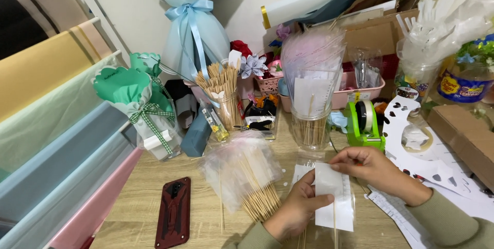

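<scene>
Low in the middle of the frame, the left hand point(296, 209) and the right hand point(371, 167) both pinched a clear bag point(334, 200) with a stick point(334, 223) inside. More sticks point(257, 197) lay just left.

Your light wooden table point(139, 187) is carrying a red-and-black phone point(173, 212) lying flat near the front left, a bundle of wooden skewers in clear sleeves point(247, 177) beside it, a green tape dispenser point(364, 123) further back and white cut paper sheets point(437, 169) spread out on the right.
</scene>
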